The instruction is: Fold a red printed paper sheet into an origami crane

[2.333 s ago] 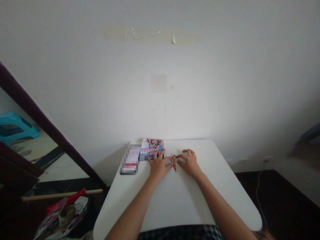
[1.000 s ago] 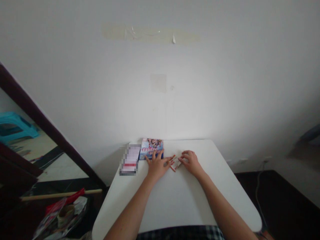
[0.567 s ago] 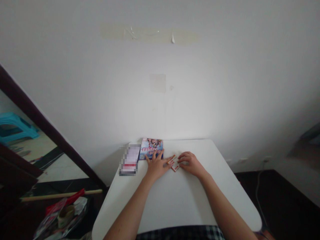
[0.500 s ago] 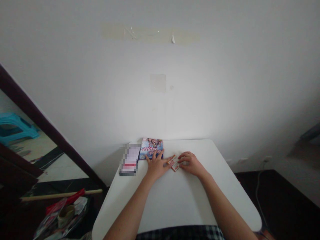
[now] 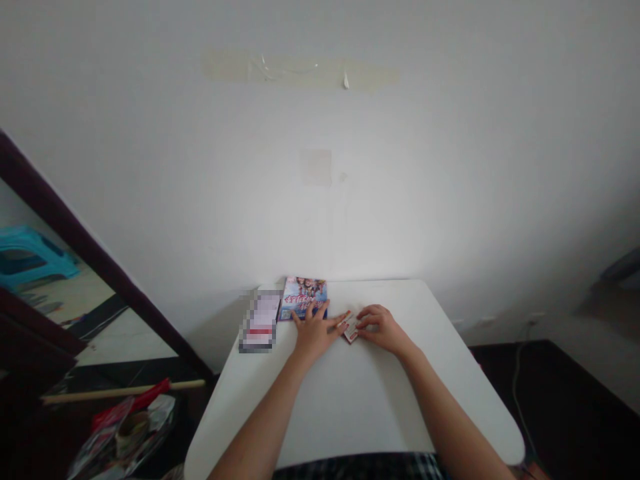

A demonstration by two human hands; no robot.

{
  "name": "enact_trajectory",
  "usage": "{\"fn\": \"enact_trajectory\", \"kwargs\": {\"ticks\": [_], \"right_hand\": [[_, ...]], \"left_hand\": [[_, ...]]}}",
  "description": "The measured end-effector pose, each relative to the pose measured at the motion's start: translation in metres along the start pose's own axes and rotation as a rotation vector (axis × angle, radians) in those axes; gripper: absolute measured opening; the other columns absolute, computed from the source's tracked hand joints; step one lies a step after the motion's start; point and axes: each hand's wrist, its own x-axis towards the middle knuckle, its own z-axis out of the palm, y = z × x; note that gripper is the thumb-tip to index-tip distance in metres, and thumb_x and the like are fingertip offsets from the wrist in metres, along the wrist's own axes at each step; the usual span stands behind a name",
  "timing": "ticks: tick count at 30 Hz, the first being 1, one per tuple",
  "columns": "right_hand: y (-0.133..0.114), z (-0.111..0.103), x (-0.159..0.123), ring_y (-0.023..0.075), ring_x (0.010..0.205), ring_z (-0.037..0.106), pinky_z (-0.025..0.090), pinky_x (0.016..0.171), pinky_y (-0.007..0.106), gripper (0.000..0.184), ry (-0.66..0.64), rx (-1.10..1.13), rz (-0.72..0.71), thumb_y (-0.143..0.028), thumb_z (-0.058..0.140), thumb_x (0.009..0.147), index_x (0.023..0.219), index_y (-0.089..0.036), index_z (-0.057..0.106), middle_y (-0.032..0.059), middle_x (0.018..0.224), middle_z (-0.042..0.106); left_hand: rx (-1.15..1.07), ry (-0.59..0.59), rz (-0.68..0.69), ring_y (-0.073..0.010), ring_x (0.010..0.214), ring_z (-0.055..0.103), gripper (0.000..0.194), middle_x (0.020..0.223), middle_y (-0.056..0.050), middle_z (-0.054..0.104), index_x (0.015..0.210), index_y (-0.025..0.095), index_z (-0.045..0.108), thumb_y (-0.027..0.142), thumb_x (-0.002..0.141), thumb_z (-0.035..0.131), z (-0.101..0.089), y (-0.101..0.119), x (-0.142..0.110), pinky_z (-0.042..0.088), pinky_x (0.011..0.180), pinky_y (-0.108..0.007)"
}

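A small white card-like piece (image 5: 351, 329) with red and orange print lies tilted on the white table (image 5: 360, 400), between my two hands. My left hand (image 5: 316, 333) rests with fingers spread; its fingertips reach onto the lower edge of a colourful illustrated booklet (image 5: 304, 293), and its thumb presses the card's left edge. At the card's right side, the curled fingers of my right hand (image 5: 379, 327) grip its edge. Whether the piece is a flat card or a thin box is too small to tell.
A blurred-out phone-like device (image 5: 261, 320) lies left of the booklet. The table's far edge meets a white wall (image 5: 425, 167). On the floor at left sits a clear bag of items (image 5: 127, 433) beside a wooden stick (image 5: 190, 383). A cable (image 5: 516, 387) hangs at right.
Both hands stay in nearly the same place. The small card's visible face has shifted slightly between the fingers, showing less of its red print.
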Motion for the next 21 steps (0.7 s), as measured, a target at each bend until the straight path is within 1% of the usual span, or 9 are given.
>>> {"fn": "enact_trajectory", "kwargs": {"ticks": [4,10,13,16,19,21], "right_hand": [[-0.004,-0.002,0.0,0.0222,0.103,0.064,0.046,0.098,0.04,0.019,-0.004,-0.007,0.012,-0.047,0.077,0.08,0.085,-0.029,0.078,0.005,0.103,0.073],[-0.008,-0.004,0.0,0.0214,0.102,0.063,0.047,0.096,0.038,0.018,0.002,0.001,0.003,-0.041,0.079,0.078,0.092,-0.03,0.078,0.0046,0.104,0.072],[-0.008,-0.001,0.0,0.0214,0.102,0.063,0.047,0.095,0.037,0.014,-0.002,0.011,0.003,-0.036,0.077,0.08,0.093,-0.031,0.078,0.0049,0.104,0.071],[-0.006,0.006,0.0,0.022,0.102,0.062,0.047,0.095,0.038,0.011,0.018,-0.003,0.028,-0.027,0.075,0.079,0.089,-0.028,0.078,0.0056,0.102,0.069],[-0.006,0.013,0.0,0.0231,0.102,0.06,0.046,0.096,0.039,0.016,0.047,-0.049,0.074,-0.017,0.074,0.072,0.086,-0.025,0.076,0.0057,0.1,0.067],[-0.008,0.014,0.0,0.023,0.102,0.059,0.045,0.095,0.039,0.017,0.046,-0.059,0.082,-0.013,0.071,0.071,0.084,-0.024,0.074,0.0056,0.1,0.067]], "left_hand": [[-0.017,0.012,-0.01,-0.0405,0.146,0.028,0.034,0.155,0.007,0.046,0.118,0.062,0.062,0.068,0.089,0.047,0.002,0.001,0.001,0.0,0.107,-0.084],[-0.041,0.027,-0.033,-0.041,0.145,0.029,0.032,0.153,0.009,0.048,0.115,0.06,0.065,0.067,0.088,0.05,0.003,0.002,0.002,-0.001,0.109,-0.082],[-0.037,0.031,-0.029,-0.0407,0.145,0.03,0.032,0.154,0.009,0.048,0.114,0.06,0.066,0.066,0.088,0.051,0.003,0.002,0.003,0.0,0.11,-0.082],[-0.028,0.037,-0.025,-0.0404,0.144,0.031,0.032,0.153,0.008,0.049,0.114,0.06,0.066,0.067,0.088,0.049,0.004,0.001,0.004,0.001,0.108,-0.084],[-0.022,0.038,-0.023,-0.0394,0.143,0.033,0.032,0.152,0.008,0.05,0.115,0.06,0.066,0.067,0.089,0.048,0.004,0.001,0.004,0.003,0.108,-0.084],[-0.018,0.042,-0.019,-0.0388,0.143,0.034,0.032,0.151,0.007,0.051,0.115,0.06,0.066,0.066,0.09,0.046,0.005,0.001,0.004,0.003,0.108,-0.084]]}}
